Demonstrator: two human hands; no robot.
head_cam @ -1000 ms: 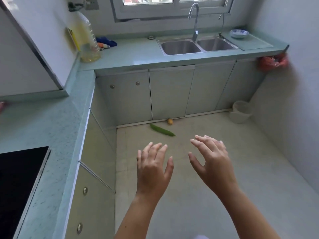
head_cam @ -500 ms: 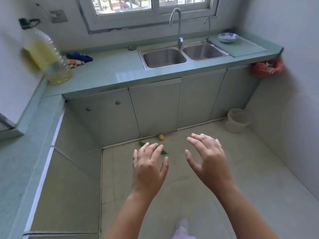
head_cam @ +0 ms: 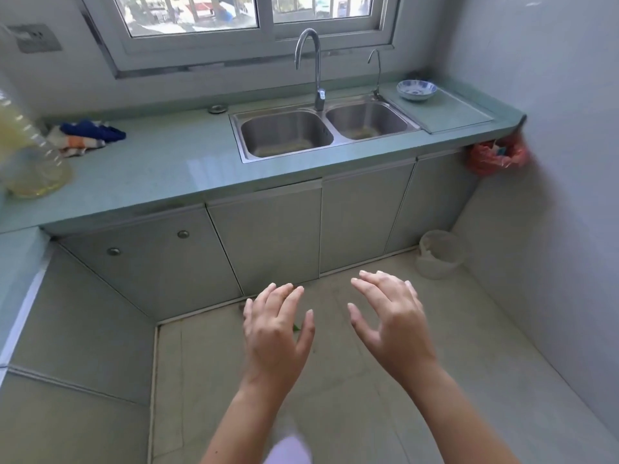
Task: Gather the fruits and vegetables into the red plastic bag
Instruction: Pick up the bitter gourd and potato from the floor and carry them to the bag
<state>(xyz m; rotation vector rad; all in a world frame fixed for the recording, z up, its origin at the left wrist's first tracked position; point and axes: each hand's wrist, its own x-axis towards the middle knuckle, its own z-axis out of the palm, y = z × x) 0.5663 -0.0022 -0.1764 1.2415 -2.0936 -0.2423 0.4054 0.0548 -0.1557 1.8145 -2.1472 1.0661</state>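
Green vegetable (head_cam: 296, 327) mostly behind left grip (head_cam: 274, 333), right grip (head_cam: 392, 326) near, both wide, empty

Floor (head_cam: 469, 363); green vegetable (head_cam: 296, 327), pale bucket (head_cam: 438, 256)

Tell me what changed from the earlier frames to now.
The view has moved closer to the sink cabinets. The left hand now covers the long green vegetable on the floor, leaving only a sliver visible, and the small orange fruit is out of sight. Nothing was grasped; it and the right hand stay open and empty. The red plastic bag still hangs under the counter's right end.
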